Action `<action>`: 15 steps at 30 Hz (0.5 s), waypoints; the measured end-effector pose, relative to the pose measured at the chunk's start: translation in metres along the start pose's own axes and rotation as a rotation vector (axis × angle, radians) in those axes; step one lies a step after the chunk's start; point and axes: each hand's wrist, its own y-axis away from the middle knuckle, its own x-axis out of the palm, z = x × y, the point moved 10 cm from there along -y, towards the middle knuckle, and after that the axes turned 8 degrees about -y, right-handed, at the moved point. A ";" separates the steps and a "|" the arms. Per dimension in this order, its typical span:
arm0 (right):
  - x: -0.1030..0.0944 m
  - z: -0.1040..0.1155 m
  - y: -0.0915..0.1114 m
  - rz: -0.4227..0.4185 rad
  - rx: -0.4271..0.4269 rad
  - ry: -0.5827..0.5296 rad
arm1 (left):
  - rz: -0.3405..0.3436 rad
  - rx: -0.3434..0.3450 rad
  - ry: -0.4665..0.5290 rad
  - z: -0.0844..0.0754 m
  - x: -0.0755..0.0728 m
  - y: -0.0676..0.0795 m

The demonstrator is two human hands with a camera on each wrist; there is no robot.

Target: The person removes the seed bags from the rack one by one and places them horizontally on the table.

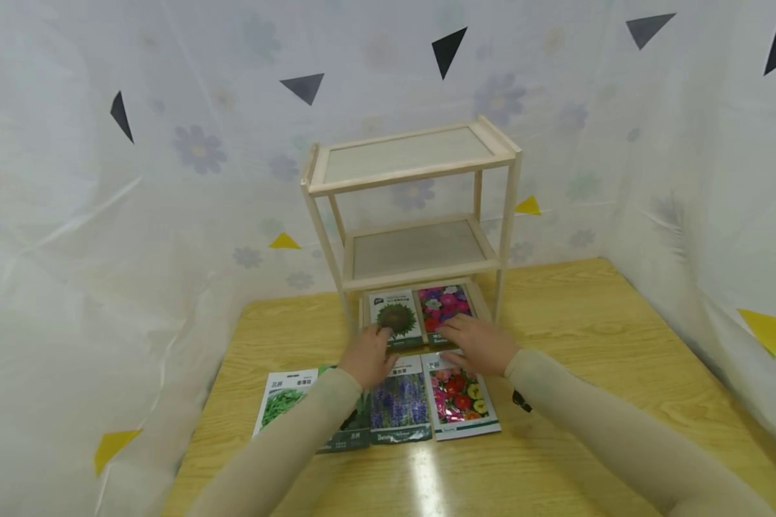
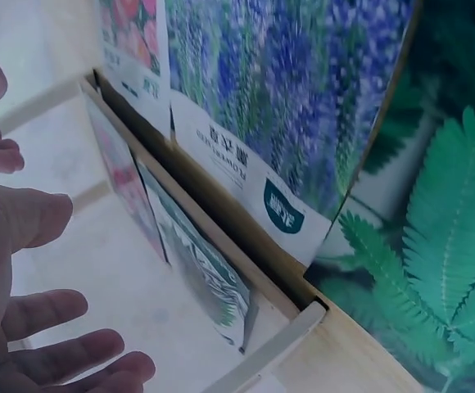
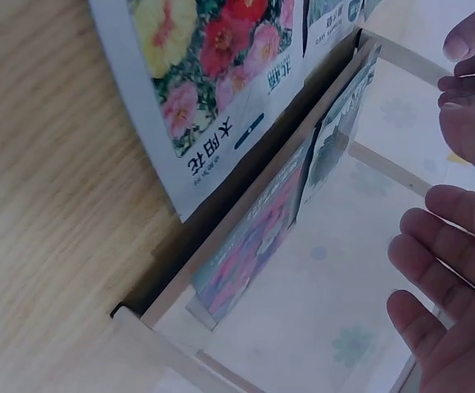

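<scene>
A wooden shelf rack [image 1: 420, 176] stands on the table. Two seed packets lie side by side on its bottom shelf, a sunflower packet [image 1: 381, 305] and a pink-and-purple flower packet [image 1: 449, 298]. My left hand [image 1: 365, 357] hovers by the sunflower packet's near edge, its fingers loosely bent and holding nothing. By the pink-and-purple packet is my right hand [image 1: 481, 345], relaxed, with nothing gripped in the right wrist view. In front of the rack lie a purple-flower packet [image 1: 399, 403], a mixed-flower packet [image 1: 460, 398] and, partly behind my left sleeve, a dark green leaf packet [image 1: 357, 434].
At the left of the row lies a white packet with green leaves [image 1: 283, 403]. The rack's middle shelf [image 1: 420, 248] and top shelf [image 1: 410, 154] overhang the bottom one. A small black object [image 1: 521, 401] is by the right wrist. A pale patterned sheet [image 1: 200, 208] hangs behind the table.
</scene>
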 end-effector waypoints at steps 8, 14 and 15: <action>0.012 -0.011 -0.025 0.042 0.072 0.003 | 0.051 -0.039 0.005 0.010 0.009 -0.013; 0.028 -0.020 -0.038 0.118 0.169 -0.004 | 0.098 -0.053 -0.032 0.011 0.015 -0.022; 0.030 -0.021 -0.039 0.127 0.179 -0.019 | 0.109 -0.057 -0.032 0.011 0.016 -0.023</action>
